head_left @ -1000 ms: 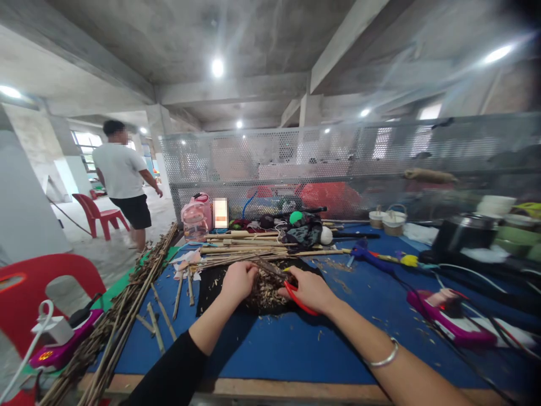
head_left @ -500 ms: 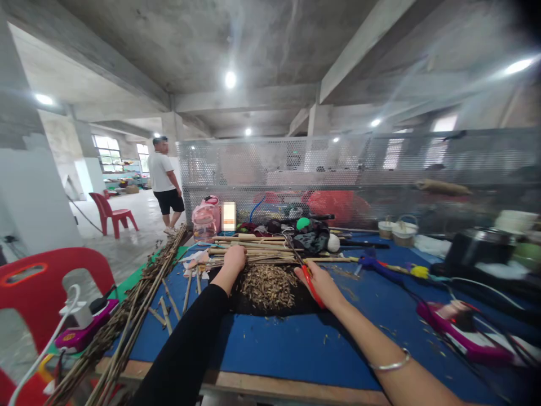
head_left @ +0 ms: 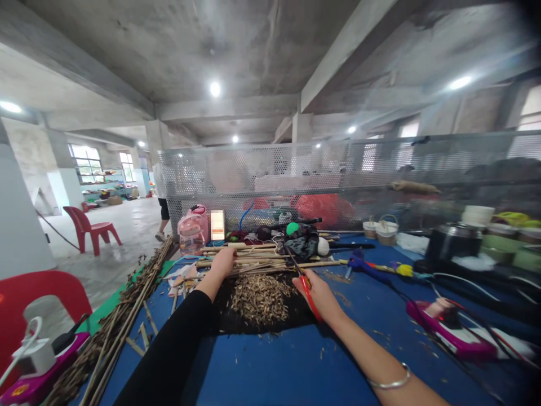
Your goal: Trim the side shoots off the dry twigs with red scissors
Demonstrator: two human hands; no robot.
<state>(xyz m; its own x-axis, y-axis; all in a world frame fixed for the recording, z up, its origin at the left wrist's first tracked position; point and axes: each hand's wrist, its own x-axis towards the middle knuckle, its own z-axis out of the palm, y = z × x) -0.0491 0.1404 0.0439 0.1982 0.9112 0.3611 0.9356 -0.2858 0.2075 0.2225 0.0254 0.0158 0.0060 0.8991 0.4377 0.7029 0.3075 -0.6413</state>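
Blue table (head_left: 262, 369) — two pails (head_left: 386, 234), brown chips (head_left: 261, 300)

Ceiling lamps (head_left: 215, 89): shine white, ringed with halos.
Left windows (head_left: 84, 162): glare nearly white with daylight.
Concrete ceiling (head_left: 249, 39): looks dimmer, crossed by hazy streaks.
Blue tabletop (head_left: 262, 366): evenly lit, shadowed beside the black sleeve (head_left: 173, 341).
Chopped stems (head_left: 260, 301): soft in fine detail.
Bracelet (head_left: 393, 385): catches a glint.
Pale panel (head_left: 217, 224): broken into coarse pixels.
Green tubs (head_left: 505, 248): stretched, blurred, below a blackened top corner.

Left grip (head_left: 224, 261): back upward, fingers bent | right grip (head_left: 320, 294): fingers curled closed | left forearm (head_left: 175, 327) black-sleeved, right forearm (head_left: 366, 344) unsleeved | both extended forward, grips apart
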